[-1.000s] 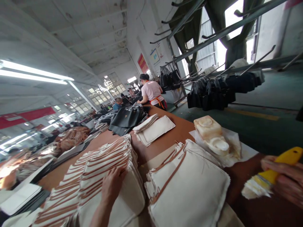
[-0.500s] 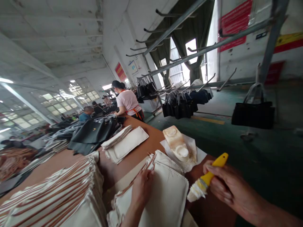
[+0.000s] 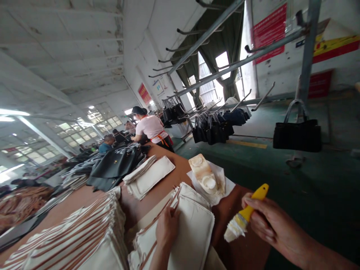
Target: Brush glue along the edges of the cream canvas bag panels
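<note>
My right hand is closed round the yellow handle of a paintbrush. Its bristles point down to the left, thick with a white paste, just off the right side of a cream panel stack. On that stack rests my left hand, its fingers curled at the brown-trimmed edge of the top cream fabric panel; the fingertips are partly hidden. Behind the panels, an opened plastic container with white paste in its opening lies on a sheet of white paper.
A large stack of cream panels with brown strips fills the table's left front. Farther back are more cream panels and black bags. A metal rack with hanging bags stands right; a person leans over the table.
The camera view has shifted slightly, so the table things sit a little farther left. Both hands keep their grips, the brush still held beside the panels. The person in back leans farther forward.
</note>
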Available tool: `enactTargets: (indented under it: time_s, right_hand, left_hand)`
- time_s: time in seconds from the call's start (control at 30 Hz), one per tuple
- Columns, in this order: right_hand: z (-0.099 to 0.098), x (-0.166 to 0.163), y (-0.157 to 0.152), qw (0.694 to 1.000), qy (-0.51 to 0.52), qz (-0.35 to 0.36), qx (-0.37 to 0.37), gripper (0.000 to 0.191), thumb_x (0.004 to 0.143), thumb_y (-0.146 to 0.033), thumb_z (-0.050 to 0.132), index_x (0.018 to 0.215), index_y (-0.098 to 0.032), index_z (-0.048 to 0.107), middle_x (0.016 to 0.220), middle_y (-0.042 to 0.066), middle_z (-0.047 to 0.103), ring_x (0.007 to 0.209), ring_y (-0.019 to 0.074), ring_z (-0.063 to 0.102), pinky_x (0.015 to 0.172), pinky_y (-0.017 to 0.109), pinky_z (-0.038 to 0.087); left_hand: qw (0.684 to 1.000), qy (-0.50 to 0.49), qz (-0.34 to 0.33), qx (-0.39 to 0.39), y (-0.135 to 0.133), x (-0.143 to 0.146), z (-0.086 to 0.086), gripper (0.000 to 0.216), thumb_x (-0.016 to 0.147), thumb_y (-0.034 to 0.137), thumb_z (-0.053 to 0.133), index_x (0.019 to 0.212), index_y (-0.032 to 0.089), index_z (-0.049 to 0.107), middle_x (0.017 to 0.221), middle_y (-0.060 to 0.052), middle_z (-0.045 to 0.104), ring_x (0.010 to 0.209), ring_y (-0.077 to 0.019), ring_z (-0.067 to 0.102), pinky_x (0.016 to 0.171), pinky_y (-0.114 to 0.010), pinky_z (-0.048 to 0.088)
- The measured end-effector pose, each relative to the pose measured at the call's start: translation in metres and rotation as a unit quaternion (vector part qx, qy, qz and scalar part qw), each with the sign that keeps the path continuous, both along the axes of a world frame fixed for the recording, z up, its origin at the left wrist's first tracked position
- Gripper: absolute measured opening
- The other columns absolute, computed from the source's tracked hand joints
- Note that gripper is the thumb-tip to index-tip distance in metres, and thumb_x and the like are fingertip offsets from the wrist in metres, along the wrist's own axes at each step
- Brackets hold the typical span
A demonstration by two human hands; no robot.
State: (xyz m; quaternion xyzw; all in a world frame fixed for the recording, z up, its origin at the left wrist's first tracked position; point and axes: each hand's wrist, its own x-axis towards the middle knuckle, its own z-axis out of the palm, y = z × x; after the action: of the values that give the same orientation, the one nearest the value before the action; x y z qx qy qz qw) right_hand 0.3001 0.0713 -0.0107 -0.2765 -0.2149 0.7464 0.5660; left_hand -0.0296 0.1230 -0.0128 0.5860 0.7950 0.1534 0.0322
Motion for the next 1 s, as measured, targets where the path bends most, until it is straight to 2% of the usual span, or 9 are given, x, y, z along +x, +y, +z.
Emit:
enactTargets:
  time_s: [0.17,0.3,0.37,0.43,0.5,0.63,0.77,0.9,1.0]
  right_hand:
    - [0.000,0.014,0.001,1.000,0.000,-0.021,0.010,0.027,0.086,-0.043,0.070,0.080,-0.017,0.063,0.040,-0.008,0.035,0.031,0.0030,0.023,0.035,0.017,0.015]
    - [0.007,0.025,0.004,0.999,0.023,-0.013,0.022,0.025,0.090,-0.039,0.065,0.081,-0.016,0.065,0.041,-0.008,0.034,0.033,0.0036,0.023,0.036,0.018,0.016]
    - [0.013,0.026,0.004,0.999,0.037,-0.013,0.023,0.023,0.090,-0.037,0.067,0.081,-0.015,0.065,0.042,-0.007,0.035,0.034,0.0032,0.023,0.036,0.018,0.015]
    - [0.016,0.025,0.003,0.999,0.044,-0.010,0.024,0.023,0.089,-0.036,0.067,0.081,-0.015,0.065,0.042,-0.007,0.035,0.034,0.0032,0.022,0.036,0.018,0.015]
    - [0.017,0.023,0.000,0.999,0.042,-0.007,0.030,0.023,0.090,-0.036,0.066,0.081,-0.015,0.065,0.042,-0.007,0.035,0.034,0.0033,0.022,0.036,0.018,0.016]
    - [0.013,0.023,-0.003,0.999,0.034,-0.011,0.037,0.023,0.091,-0.036,0.065,0.081,-0.015,0.064,0.044,-0.007,0.037,0.035,0.0034,0.023,0.036,0.018,0.017]
    - [0.011,0.025,0.000,0.998,0.038,-0.020,0.039,0.020,0.091,-0.034,0.066,0.082,-0.016,0.063,0.045,-0.008,0.036,0.035,0.0031,0.021,0.036,0.017,0.016]
    - [0.012,0.023,0.002,0.998,0.038,-0.014,0.040,0.020,0.091,-0.034,0.065,0.082,-0.017,0.061,0.045,-0.008,0.035,0.035,0.0028,0.018,0.035,0.017,0.013]
    - [0.011,0.019,0.002,0.999,0.027,-0.011,0.040,0.020,0.091,-0.035,0.066,0.084,-0.018,0.061,0.044,-0.009,0.034,0.034,0.0029,0.019,0.035,0.016,0.014]
  left_hand:
    - [0.990,0.009,-0.010,0.139,-0.042,0.002,0.009,0.023,0.092,0.039,0.047,0.093,0.022,0.063,0.088,-0.004,0.071,0.085,-0.0207,0.067,0.074,-0.028,0.046]
    - [0.941,0.059,-0.102,0.318,-0.083,0.004,0.001,0.018,0.091,0.038,0.056,0.093,0.023,0.066,0.086,-0.003,0.070,0.081,-0.0176,0.067,0.074,-0.025,0.049]
    - [0.922,0.080,-0.148,0.349,-0.093,0.008,-0.002,0.012,0.090,0.033,0.060,0.094,0.023,0.066,0.085,-0.002,0.069,0.079,-0.0161,0.066,0.074,-0.024,0.049]
    - [0.918,0.091,-0.149,0.356,-0.095,0.014,-0.002,0.011,0.090,0.032,0.060,0.095,0.023,0.067,0.084,-0.002,0.068,0.079,-0.0163,0.065,0.073,-0.024,0.048]
    - [0.937,0.098,-0.111,0.317,-0.089,0.020,0.002,0.014,0.092,0.034,0.057,0.095,0.024,0.067,0.085,-0.002,0.067,0.083,-0.0185,0.063,0.075,-0.027,0.047]
    - [0.989,0.078,-0.024,0.120,-0.063,0.025,0.012,0.021,0.092,0.034,0.050,0.102,0.022,0.064,0.108,-0.008,0.065,0.104,-0.0264,0.059,0.091,-0.037,0.043]
    - [0.999,0.028,-0.003,0.024,-0.024,0.024,0.011,0.036,0.095,0.042,0.045,0.120,0.020,0.057,0.118,-0.012,0.066,0.111,-0.0283,0.060,0.089,-0.039,0.045]
    - [0.998,-0.021,0.027,-0.060,0.009,0.021,0.003,0.034,0.095,0.044,0.047,0.109,0.018,0.064,0.117,-0.011,0.067,0.109,-0.0272,0.062,0.091,-0.044,0.047]
    - [0.993,-0.061,0.045,-0.088,0.023,0.017,0.002,0.033,0.094,0.043,0.055,0.112,0.016,0.062,0.115,-0.008,0.066,0.104,-0.0217,0.063,0.092,-0.045,0.050]
